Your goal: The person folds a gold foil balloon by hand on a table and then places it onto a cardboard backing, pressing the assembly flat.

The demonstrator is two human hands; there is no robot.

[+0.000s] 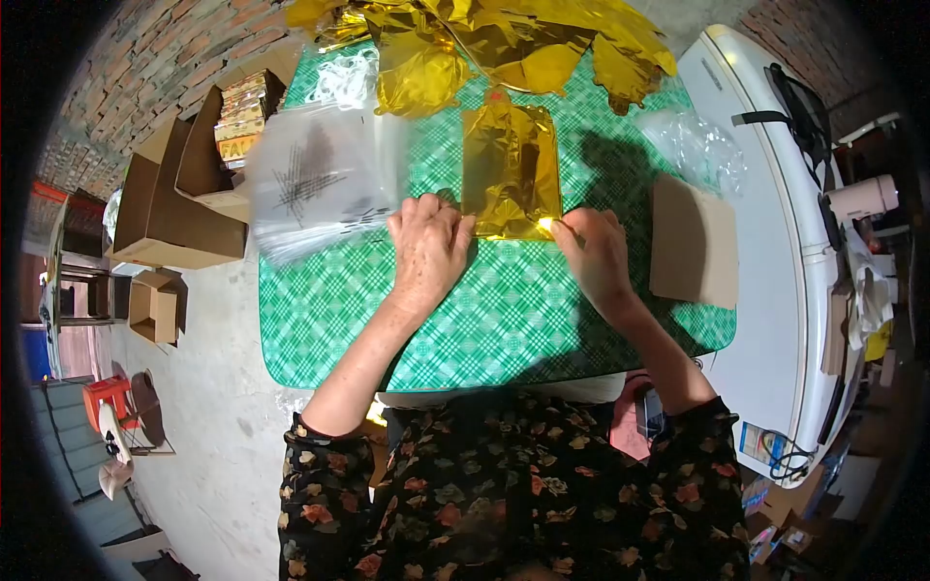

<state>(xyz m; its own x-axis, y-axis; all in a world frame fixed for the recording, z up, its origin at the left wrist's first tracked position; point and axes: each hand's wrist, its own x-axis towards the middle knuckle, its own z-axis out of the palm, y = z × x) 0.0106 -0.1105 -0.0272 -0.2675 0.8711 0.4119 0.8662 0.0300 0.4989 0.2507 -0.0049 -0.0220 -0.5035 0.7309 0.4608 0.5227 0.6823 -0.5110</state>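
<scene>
A gold foil sheet [511, 165], folded into a rough rectangle, lies on the green plaid tabletop [465, 329]. My left hand [429, 247] rests at its lower left corner, fingers curled under and the thumb near the foil edge; whether it grips anything is hidden. At the lower right corner my right hand [593, 250] pinches the foil between thumb and forefinger. A stack of clear plastic bags [315, 179] lies left of the foil, close to my left hand. More gold foil pieces [504, 48] are spread along the far edge.
A brown cardboard piece [694, 242] and a clear plastic bag [693, 145] lie on the right. White loops [346, 77] sit at the back left. Open cardboard boxes [184, 208] stand beyond the left edge. A white appliance [765, 252] flanks the right edge.
</scene>
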